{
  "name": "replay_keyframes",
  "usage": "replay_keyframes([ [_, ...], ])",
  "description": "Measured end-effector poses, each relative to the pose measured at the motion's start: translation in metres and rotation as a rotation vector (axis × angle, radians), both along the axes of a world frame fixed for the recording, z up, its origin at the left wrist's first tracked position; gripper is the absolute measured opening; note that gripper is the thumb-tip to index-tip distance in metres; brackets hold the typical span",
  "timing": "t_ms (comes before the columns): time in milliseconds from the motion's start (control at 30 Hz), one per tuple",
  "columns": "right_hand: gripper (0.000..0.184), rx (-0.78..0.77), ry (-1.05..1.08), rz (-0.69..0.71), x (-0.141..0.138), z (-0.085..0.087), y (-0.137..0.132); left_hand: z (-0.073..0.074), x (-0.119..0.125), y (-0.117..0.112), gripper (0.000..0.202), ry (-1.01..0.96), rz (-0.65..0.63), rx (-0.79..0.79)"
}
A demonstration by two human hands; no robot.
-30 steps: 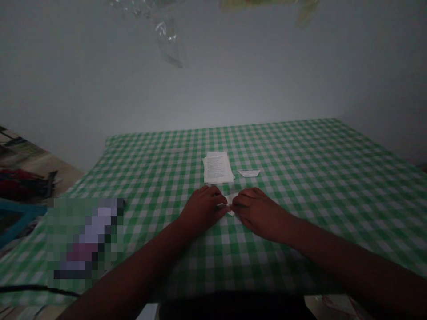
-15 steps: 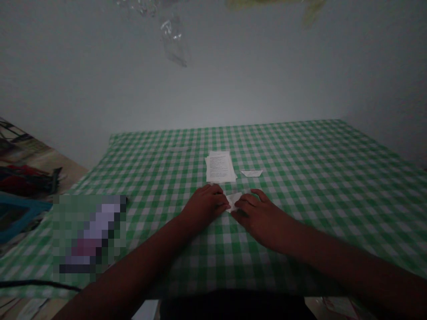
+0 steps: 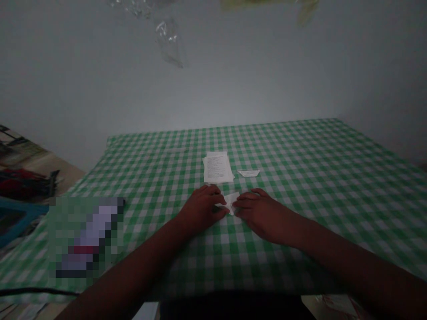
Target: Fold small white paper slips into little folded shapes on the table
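Small folded white paper [image 3: 231, 201] between both hands, on a green gingham tablecloth [image 3: 300, 178]

Long axis runs roughly left to right, tilted slightly. Left hand [image 3: 202, 208] and right hand [image 3: 263, 217] sit curled and low, fingers against either end, about equally near; I can't tell whether either grips. Stacked printed sheets [image 3: 218, 167] and a white paper slip [image 3: 248, 173] lie just beyond, writing too small for me to read

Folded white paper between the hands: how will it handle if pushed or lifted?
The folded white paper is probably light and floppy, about as thin as the printed sheets beyond it. Its creases may spring open if the left hand and right hand lift off.
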State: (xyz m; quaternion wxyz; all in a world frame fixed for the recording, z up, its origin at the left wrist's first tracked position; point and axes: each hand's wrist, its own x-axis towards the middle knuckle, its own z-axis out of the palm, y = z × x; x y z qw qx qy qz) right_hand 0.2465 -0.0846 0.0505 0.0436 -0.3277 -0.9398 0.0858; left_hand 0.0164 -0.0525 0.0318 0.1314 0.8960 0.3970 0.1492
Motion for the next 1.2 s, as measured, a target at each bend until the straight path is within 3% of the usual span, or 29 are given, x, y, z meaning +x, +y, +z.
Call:
replay_keyframes([
  [200, 0.037, 0.025, 0.039, -0.168, -0.001, -0.011, 0.001, 0.002, -0.001, -0.001, 0.011, -0.005, -0.122, 0.038],
  [400, 0.033, 0.145, 0.005, -0.212, 0.000, -0.012, -0.001, 0.004, -0.009, 0.003, 0.016, -0.022, -0.230, -0.042],
  [633, 0.053, 0.165, 0.016, -0.213, 0.002, -0.014, 0.003, 0.012, -0.011, 0.006, 0.011, -0.018, -0.282, -0.051],
  [800, 0.036, 0.133, 0.090, -0.259, 0.002, -0.019, 0.012, 0.002, -0.003, 0.002, 0.007, -0.046, -0.221, -0.072],
  [967, 0.031, 0.101, 0.177, -0.360, -0.002, -0.027, 0.018, -0.011, 0.016, -0.014, 0.014, -0.085, -0.066, 0.033],
  [1200, 0.032, 0.061, 0.255, -0.313, -0.008, -0.028, 0.010, -0.005, 0.016, -0.020, 0.016, -0.027, -0.052, 0.063],
])
